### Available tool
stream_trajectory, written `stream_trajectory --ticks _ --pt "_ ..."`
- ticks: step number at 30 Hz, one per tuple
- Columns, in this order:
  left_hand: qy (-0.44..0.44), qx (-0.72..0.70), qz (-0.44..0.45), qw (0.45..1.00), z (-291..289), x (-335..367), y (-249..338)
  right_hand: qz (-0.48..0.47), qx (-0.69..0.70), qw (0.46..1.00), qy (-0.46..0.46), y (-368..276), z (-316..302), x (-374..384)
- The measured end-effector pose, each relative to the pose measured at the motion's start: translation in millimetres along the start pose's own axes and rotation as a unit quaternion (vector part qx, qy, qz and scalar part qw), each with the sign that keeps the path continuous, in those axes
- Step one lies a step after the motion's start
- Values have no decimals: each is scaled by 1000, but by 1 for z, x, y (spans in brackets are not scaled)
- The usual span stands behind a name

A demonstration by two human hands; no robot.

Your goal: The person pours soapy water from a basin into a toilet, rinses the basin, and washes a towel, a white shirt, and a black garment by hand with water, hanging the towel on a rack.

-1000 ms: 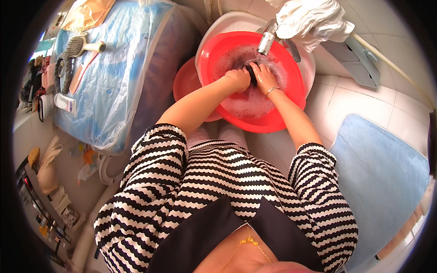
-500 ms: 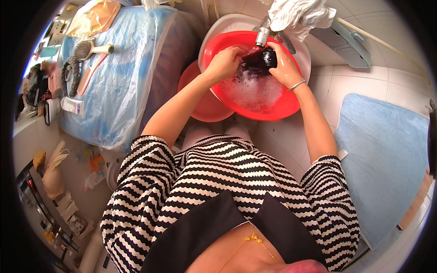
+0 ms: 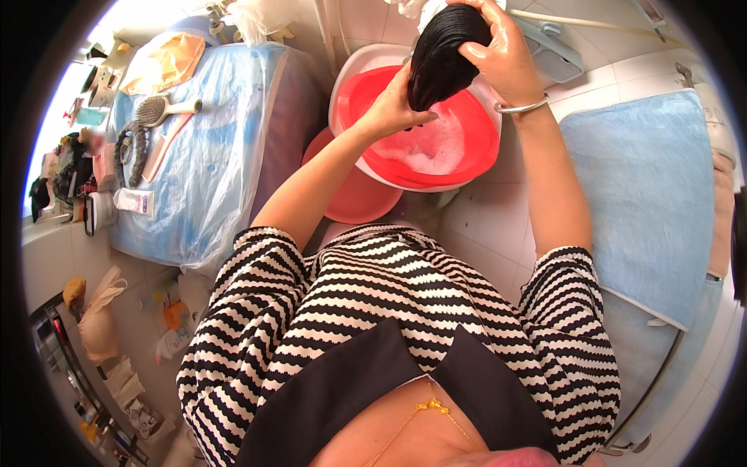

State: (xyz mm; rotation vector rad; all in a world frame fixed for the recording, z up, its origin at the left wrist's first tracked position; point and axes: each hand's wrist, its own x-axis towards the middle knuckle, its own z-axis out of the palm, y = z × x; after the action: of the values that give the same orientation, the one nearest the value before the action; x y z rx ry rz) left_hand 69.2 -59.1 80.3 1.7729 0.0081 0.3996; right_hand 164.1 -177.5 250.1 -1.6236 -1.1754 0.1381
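A wet, glossy black wig (image 3: pixel 447 58) hangs above the red basin (image 3: pixel 486 144), its strands running down in a smooth bundle. My right hand (image 3: pixel 506 62) grips its upper end, thumb across the front; a silver bangle circles that wrist. Around the lower end is my left hand (image 3: pixel 395 109), its fingers partly hidden behind the hair. White foam (image 3: pixel 437 152) and soapy water lie in the basin, which sits in a white sink (image 3: pixel 342 86).
Left of the sink stands a plastic-covered surface (image 3: pixel 210 148) with a hairbrush (image 3: pixel 156 110), a pink comb (image 3: pixel 163 152) and a white tube (image 3: pixel 134 201). A pink basin (image 3: pixel 362 201) is below the red one. To the right hangs a blue towel (image 3: pixel 638 202).
The wig has come up out of the foamy water, raised by both hands. My right hand has moved up and away. The tap is now hidden behind the wig.
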Motion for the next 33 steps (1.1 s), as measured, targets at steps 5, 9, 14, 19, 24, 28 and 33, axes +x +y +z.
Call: stream_trajectory --ticks 5,9,14,19,24,28,33 --pt "151 -111 -152 970 41 2 -26 85 211 974 -1 3 27 -25" --pt "266 -290 -178 902 35 3 -27 167 317 923 138 52 11 -72" --pt "338 -71 -50 937 50 16 -36 456 504 701 214 133 25 -137" --pt "267 -4 -36 963 73 10 5 475 531 667 219 160 68 -126" --pt "248 -138 -81 955 80 20 5 399 664 589 231 155 74 -119" --pt "252 -412 -103 870 87 19 0 348 707 575 218 155 75 -123" --pt "281 -515 -193 787 86 11 -7 384 710 552 210 168 71 -131"
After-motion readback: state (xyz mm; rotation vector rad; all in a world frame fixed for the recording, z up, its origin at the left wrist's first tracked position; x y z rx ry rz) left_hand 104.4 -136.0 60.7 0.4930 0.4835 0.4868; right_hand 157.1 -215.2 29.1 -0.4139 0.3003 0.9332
